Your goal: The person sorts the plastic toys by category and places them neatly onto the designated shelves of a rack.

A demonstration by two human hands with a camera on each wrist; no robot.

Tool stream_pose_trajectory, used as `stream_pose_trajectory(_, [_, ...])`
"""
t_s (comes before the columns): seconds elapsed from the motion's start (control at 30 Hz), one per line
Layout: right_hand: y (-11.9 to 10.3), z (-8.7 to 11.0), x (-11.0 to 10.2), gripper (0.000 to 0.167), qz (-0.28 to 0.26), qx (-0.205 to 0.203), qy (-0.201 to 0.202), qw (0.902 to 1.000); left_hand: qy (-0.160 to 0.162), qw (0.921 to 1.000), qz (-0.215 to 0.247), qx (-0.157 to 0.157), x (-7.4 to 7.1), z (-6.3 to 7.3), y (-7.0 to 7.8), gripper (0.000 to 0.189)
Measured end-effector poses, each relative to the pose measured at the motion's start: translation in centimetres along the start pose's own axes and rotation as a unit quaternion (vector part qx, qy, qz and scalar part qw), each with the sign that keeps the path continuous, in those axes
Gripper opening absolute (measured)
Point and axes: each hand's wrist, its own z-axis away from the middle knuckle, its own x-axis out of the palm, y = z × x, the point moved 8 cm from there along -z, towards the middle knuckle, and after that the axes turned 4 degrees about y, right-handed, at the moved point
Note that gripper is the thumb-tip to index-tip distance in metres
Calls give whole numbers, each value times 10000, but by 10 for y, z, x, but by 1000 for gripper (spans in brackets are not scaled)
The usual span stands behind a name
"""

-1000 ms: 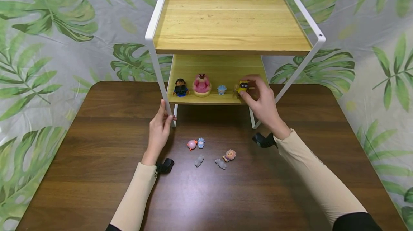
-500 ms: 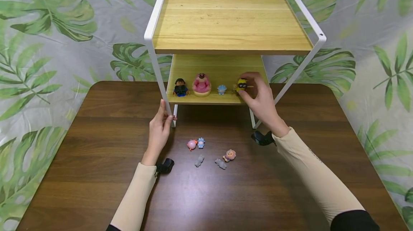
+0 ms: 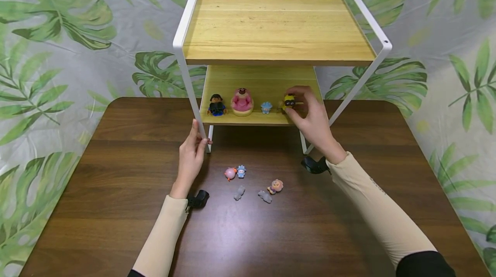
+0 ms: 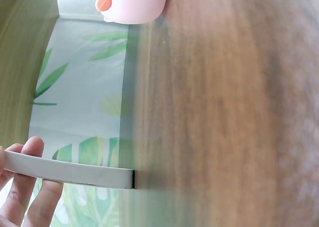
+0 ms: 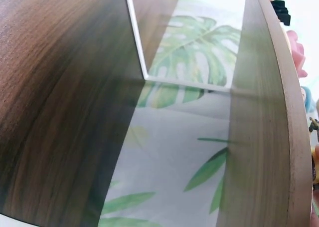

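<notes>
On the lower board of a two-tier shelf, my right hand [image 3: 314,124] pinches a small yellow-and-black bee figurine [image 3: 289,101] from its right side. The right wrist view catches only slivers of that hand and figurine at its edge. My left hand [image 3: 190,154] grips the shelf's white left leg [image 3: 188,83]; the left wrist view has fingers on both sides of the leg [image 4: 75,172]. Left of the bee stand a small blue figurine [image 3: 266,108], a pink bear figurine [image 3: 242,103] and a dark-haired doll figurine [image 3: 217,105] in black and blue.
The wooden upper board [image 3: 279,27] overhangs the lower board [image 3: 255,77]. On the brown table [image 3: 116,173] in front lie a pink round toy [image 3: 230,173], a blue figurine [image 3: 241,171], two grey figurines, one of them a grey figurine [image 3: 239,192] at left, and a lion-like figurine [image 3: 276,186].
My right hand has shifted slightly left with the bee figurine, which has turned a little. The left hand stays on the shelf leg.
</notes>
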Motion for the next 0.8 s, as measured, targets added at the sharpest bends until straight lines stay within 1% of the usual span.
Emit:
stream_pose_trajectory(0.13, [1, 1, 1, 35, 35, -94, 5, 10000, -12, 10000, 11, -34, 0, 0, -1, 97])
stream_pose_trajectory(0.23, [14, 1, 2, 37, 23, -158, 41, 9999, -10, 10000, -8, -35, 0, 0, -1, 96])
stream_pose_trajectory(0.37, [35, 0, 3, 39, 27, -136, 74, 9999, 25, 10000, -8, 33, 0, 0, 0, 96])
stream_pose_trajectory(0.43, [39, 0, 4, 39, 56, -130, 68, 9999, 36, 10000, 7, 49, 0, 0, 1, 96])
stream_pose_trajectory(0.53, [40, 1, 4, 40, 83, -125, 45, 9999, 48, 10000, 20, 72, 0, 0, 1, 96])
stream_pose_trajectory(0.67, [39, 0, 4, 41, 72, -21, 5, 10000, 17, 10000, -6, 19, 0, 0, 0, 97])
stream_pose_trajectory(0.73, [35, 0, 4, 41, -9, 2, -21, 10000, 23, 10000, -27, 29, 0, 0, 1, 98])
stream_pose_trajectory(0.8, [26, 1, 3, 40, -80, -4, -38, 10000, 30, 10000, -34, 43, 0, 0, 1, 98])
